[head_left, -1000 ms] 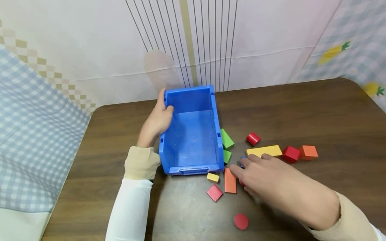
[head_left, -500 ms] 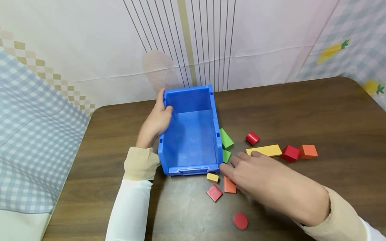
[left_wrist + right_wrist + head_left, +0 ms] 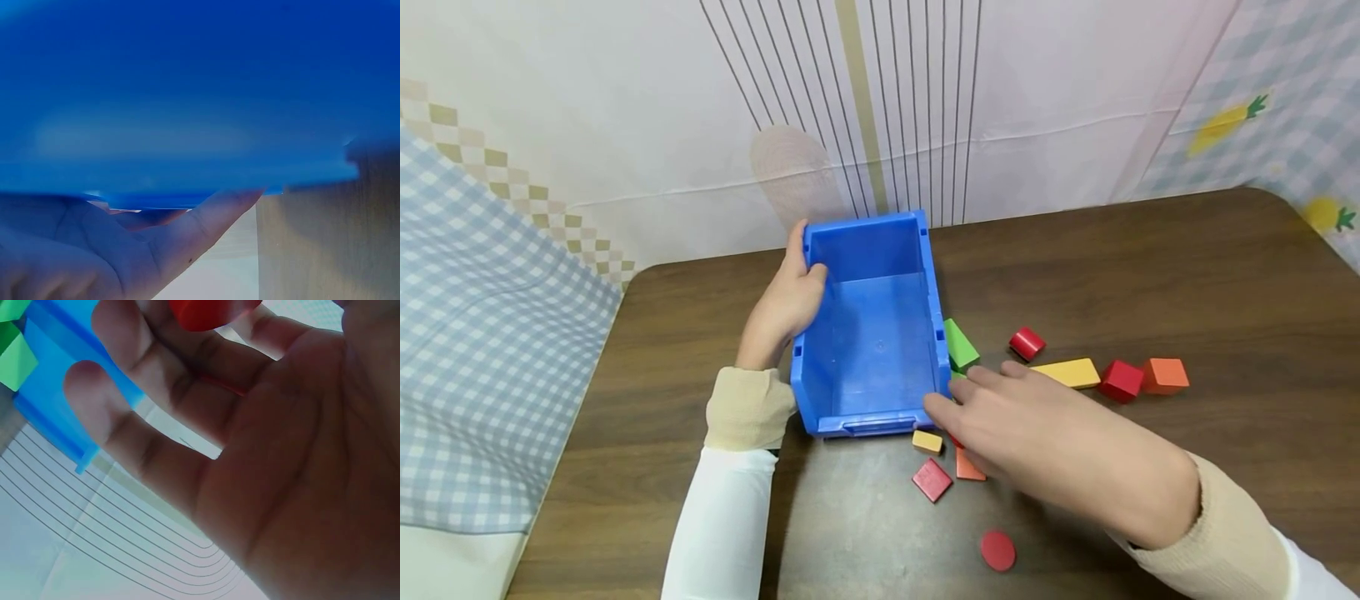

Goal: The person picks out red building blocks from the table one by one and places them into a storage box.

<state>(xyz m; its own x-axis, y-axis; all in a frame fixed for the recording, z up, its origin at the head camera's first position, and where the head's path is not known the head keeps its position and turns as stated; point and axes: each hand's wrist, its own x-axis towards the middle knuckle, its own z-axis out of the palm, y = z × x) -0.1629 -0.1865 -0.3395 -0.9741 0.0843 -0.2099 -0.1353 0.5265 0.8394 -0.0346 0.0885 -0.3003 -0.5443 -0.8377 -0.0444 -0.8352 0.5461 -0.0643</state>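
Note:
My left hand (image 3: 786,304) grips the left wall of a blue plastic bin (image 3: 883,350), its thumb over the rim. The bin's side (image 3: 187,81) fills most of the left wrist view. My right hand (image 3: 1045,433) is palm down by the bin's front right corner, holding a red block (image 3: 212,311) between its fingers; only a sliver of that block shows in the head view. Partly covered by this hand are an orange block (image 3: 970,467) and a yellow bar (image 3: 1071,373). A green triangular block (image 3: 958,343) lies against the bin's right side.
On the wooden table (image 3: 1150,283) lie a red cylinder (image 3: 1027,343), a red cube (image 3: 1122,381) and an orange cube (image 3: 1165,377) to the right. Nearer me are a small yellow block (image 3: 927,442), a red square block (image 3: 932,480) and a red disc (image 3: 997,550).
My right hand has moved left toward the bin's front corner with the red block, uncovering less of the orange block and covering the lower green one. The left hand keeps its grip.

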